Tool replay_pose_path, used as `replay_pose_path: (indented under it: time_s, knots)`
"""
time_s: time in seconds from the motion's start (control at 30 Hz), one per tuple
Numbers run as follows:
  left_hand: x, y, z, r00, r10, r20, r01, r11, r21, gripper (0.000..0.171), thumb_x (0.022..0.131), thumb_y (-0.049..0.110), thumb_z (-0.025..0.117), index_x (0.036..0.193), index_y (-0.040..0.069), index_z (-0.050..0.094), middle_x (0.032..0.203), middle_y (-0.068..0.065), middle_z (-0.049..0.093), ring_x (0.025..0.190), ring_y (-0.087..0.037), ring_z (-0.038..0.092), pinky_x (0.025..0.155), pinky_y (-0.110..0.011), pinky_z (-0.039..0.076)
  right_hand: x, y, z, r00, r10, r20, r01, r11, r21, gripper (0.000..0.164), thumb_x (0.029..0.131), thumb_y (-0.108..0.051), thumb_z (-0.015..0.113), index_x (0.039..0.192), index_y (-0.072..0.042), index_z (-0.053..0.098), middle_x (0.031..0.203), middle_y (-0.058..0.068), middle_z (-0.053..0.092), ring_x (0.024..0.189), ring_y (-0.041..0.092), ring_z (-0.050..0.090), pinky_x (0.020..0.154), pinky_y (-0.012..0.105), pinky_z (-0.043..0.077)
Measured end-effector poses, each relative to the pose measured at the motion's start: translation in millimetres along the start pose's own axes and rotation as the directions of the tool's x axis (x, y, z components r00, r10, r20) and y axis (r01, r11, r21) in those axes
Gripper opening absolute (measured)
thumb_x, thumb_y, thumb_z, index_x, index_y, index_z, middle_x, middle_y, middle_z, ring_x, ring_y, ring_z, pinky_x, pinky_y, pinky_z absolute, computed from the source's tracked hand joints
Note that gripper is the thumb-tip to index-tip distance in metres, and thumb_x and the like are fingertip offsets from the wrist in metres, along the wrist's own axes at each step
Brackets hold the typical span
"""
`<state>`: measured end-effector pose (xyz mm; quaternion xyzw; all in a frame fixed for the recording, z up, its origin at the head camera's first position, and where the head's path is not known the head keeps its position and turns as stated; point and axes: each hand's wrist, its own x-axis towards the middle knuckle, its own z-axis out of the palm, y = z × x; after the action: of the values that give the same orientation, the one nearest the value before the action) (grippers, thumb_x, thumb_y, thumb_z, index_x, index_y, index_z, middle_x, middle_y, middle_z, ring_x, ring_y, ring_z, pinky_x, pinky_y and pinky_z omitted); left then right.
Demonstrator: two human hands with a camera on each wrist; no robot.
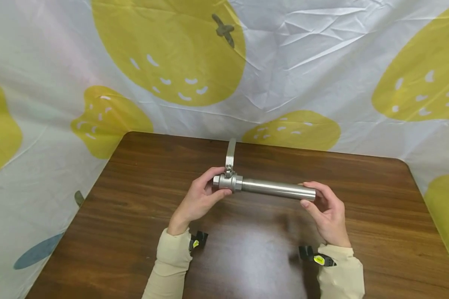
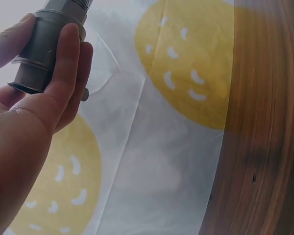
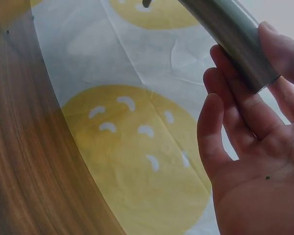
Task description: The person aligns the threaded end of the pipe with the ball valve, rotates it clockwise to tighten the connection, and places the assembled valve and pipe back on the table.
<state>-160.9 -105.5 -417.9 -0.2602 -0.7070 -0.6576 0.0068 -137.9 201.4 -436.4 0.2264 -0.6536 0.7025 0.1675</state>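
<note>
silvery metal is bridging the space between the hands: in the head view, the left hand [image 1: 198,201] is pinching a lever valve [image 1: 228,181] between thumb and fingers, its handle [image 1: 230,153] pointing away from the person, while the right hand [image 1: 331,216] is holding the free end of a straight tube [image 1: 277,188]. both pieces are lining up between the hands, above the brown table [image 1: 116,199]. the step in hand is seemingly centring on the joint nearer the left hand; the next move is probably calling for a firm left hold and a level, steady right one. how deep the tube is sitting in the valve is not showing. in the left wrist view, fingers are curling round the valve, ridges, perhaps threads, are showing beyond the fingertips, and the top edge is cutting off the rest. in the right wrist view, thumb and fingers are gripping the tube near its end, its other end is running out of frame, and a dark tip left of it is defying identification.
</note>
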Motion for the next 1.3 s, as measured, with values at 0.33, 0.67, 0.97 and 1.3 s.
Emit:
replay_pose_path:
  time_s: [0.33, 0.67, 0.97, 1.3]
  knots:
    - [1.2, 15.4, 3.6, 1.000, 0.006, -0.001, -0.006, 1.000, -0.028, 0.047, 0.075, -0.009, 0.064, 0.118, -0.002, 0.047, 0.111, -0.018, 0.049, 0.091, -0.015, 0.052, 0.073, -0.020, 0.050, -0.3, 1.3, -1.5, 1.000, 0.011, -0.007, -0.011, 1.000, -0.002, 0.039, 0.074, 0.021, 0.057, 0.111, 0.015, 0.049, 0.106, 0.009, 0.063, 0.090, 0.012, 0.060, 0.073, 0.017, 0.048]
    - [1.3, 3.1, 3.8, 1.000, -0.005, -0.008, 0.005, 1.000, -0.021, 0.046, 0.076, -0.002, 0.067, 0.118, 0.002, 0.048, 0.111, -0.014, 0.050, 0.091, -0.015, 0.053, 0.074, -0.023, 0.051, -1.3, 1.3, -2.2, 1.000, 0.017, -0.008, -0.017, 1.000, -0.008, 0.039, 0.073, 0.021, 0.057, 0.111, 0.015, 0.049, 0.105, 0.008, 0.064, 0.089, 0.012, 0.060, 0.073, 0.017, 0.048]
    - [1.4, 23.8, 8.1, 1.000, -0.022, -0.001, 0.022, 1.000, -0.003, 0.046, 0.076, -0.006, 0.065, 0.119, -0.003, 0.047, 0.112, -0.017, 0.049, 0.093, -0.014, 0.052, 0.077, -0.023, 0.051, -2.0, 1.6, -4.6, 1.000, 0.024, -0.006, -0.024, 1.000, 0.003, 0.038, 0.074, 0.021, 0.057, 0.111, 0.016, 0.048, 0.104, 0.009, 0.064, 0.089, 0.012, 0.059, 0.072, 0.017, 0.048]
    - [1.3, 1.4, 6.7, 1.000, 0.026, 0.000, -0.026, 1.000, -0.004, 0.046, 0.076, 0.000, 0.068, 0.118, 0.003, 0.049, 0.114, -0.010, 0.050, 0.095, -0.016, 0.052, 0.077, -0.025, 0.051, -3.0, 1.3, -5.8, 0.999, 0.048, -0.017, -0.048, 0.999, -0.026, 0.037, 0.074, 0.023, 0.055, 0.110, 0.016, 0.049, 0.098, 0.003, 0.065, 0.084, 0.008, 0.059, 0.067, 0.015, 0.047]
